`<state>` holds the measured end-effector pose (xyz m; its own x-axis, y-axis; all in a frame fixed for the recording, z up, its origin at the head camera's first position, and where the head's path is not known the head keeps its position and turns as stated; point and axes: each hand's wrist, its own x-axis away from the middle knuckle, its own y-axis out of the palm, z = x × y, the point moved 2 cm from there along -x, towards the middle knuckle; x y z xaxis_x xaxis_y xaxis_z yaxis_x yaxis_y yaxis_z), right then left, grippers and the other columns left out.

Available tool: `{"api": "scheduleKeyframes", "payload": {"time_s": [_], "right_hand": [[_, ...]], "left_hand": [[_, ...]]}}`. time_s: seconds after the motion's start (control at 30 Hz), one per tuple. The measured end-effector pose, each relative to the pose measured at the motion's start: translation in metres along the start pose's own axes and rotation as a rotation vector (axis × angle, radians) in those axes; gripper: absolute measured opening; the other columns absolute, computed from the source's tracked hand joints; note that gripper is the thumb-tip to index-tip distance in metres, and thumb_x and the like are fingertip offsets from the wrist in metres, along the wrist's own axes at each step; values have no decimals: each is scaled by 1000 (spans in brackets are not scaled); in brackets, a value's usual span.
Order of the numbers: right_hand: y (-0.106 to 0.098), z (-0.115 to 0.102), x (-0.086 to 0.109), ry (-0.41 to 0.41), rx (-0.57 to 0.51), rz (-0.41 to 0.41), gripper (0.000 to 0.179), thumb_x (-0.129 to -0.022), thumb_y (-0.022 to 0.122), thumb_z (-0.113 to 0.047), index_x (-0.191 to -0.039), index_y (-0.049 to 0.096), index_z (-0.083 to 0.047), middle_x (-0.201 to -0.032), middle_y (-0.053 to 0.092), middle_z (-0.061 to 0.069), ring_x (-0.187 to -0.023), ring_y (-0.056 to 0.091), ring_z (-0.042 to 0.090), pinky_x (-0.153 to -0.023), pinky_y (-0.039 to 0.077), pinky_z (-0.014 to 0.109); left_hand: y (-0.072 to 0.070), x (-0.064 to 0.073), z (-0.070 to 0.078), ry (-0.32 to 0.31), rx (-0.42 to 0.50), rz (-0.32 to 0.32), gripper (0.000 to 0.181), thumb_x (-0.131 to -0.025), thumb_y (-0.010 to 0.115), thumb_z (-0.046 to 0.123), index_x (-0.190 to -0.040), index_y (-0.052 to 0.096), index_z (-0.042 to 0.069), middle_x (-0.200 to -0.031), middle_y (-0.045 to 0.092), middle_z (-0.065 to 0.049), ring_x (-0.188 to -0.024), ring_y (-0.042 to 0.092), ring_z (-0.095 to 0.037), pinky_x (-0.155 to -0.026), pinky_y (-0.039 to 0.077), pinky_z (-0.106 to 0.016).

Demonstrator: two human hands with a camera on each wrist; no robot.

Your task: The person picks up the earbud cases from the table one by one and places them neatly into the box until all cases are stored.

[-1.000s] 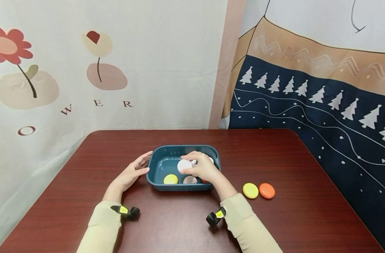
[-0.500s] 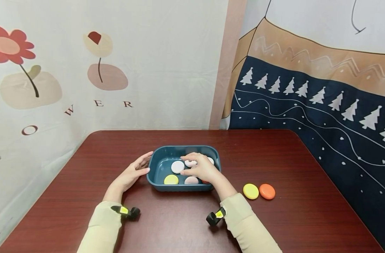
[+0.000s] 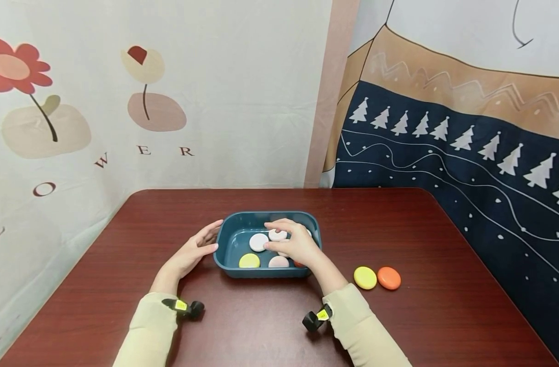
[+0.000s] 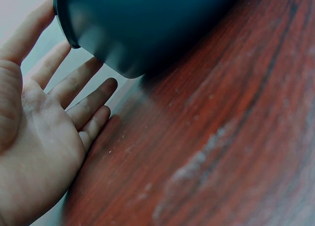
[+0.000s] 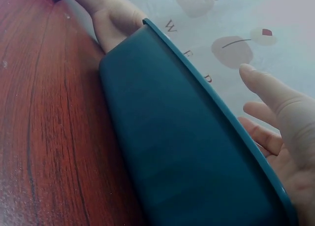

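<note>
A dark teal rectangular tray stands on the table, with several round, smooth discs inside. My left hand touches its left end, fingers extended along the rim, as the left wrist view also shows. Over the tray's right half is my right hand, thumb and fingers apart and holding nothing. A white disc lies just left of its thumb, and another white disc shows between thumb and fingers. A yellow disc and a pale pink disc lie along the near wall. Other discs are partly hidden under the right hand.
To the right of the tray, a yellow disc and an orange disc lie side by side on the reddish-brown table. Printed cloths hang behind the table's far edge.
The white disc pinched by my right hand went down to the left and was let go in the tray. Thumb and fingers have since lifted off it slightly. The left hand stays put.
</note>
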<state>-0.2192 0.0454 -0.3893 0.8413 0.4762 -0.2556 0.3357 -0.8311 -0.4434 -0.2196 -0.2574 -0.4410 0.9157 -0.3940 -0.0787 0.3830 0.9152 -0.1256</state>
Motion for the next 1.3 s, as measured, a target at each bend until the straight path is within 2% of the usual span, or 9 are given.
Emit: {"api": "scheduleKeyframes", "payload": {"time_s": [0.2,0.3,0.47,0.67,0.77,1.03,1.3], "right_hand": [[-1,0,3,-3,-38,22,50,-81,79,-28,-127,64,-17,-121,59,-5,-107,52,27,-78,47,37],[-1,0,5,-12,-55,28,51,-80,79,-24,-128,63,-15,-121,59,-3,-106,52,27,-80,46,42],[-2,-7,9,-31,-92,43,53,-80,79,-14,-129,61,-7,-123,60,8,-107,50,34,-87,42,54],[-10,-38,20,-50,-70,56,51,-81,77,-9,-128,60,-1,-123,60,14,-107,52,32,-90,43,46],[-14,-46,24,-57,-72,66,51,-81,77,-7,-128,59,0,-121,60,16,-106,52,33,-90,42,45],[-22,-48,29,-92,-90,75,51,-80,77,-6,-128,60,0,-123,60,16,-108,52,34,-93,42,44],[-31,-52,38,-109,-72,101,51,-77,78,-2,-126,62,0,-122,61,14,-112,53,26,-93,43,43]], "left_hand": [[0,-1,0,4,5,-4,66,-94,57,4,-151,24,7,-151,27,-21,-131,34,-19,-98,35,-19],[0,-1,0,4,6,-3,66,-94,57,4,-151,25,7,-151,28,-21,-131,34,-18,-98,35,-19],[0,-1,-1,4,5,-2,66,-94,57,4,-151,24,7,-151,27,-21,-131,34,-18,-98,35,-19],[0,-1,-1,3,9,-3,66,-94,57,4,-151,24,6,-151,27,-21,-130,36,-16,-97,35,-19],[0,-1,-1,4,11,-2,66,-94,57,4,-151,24,6,-151,27,-21,-129,36,-15,-98,35,-19],[0,-1,-1,9,17,-1,66,-93,56,2,-151,24,6,-151,27,-22,-129,36,-15,-98,34,-20],[0,0,0,4,13,1,66,-93,57,3,-151,24,6,-151,27,-22,-130,35,-17,-98,34,-19]]}}
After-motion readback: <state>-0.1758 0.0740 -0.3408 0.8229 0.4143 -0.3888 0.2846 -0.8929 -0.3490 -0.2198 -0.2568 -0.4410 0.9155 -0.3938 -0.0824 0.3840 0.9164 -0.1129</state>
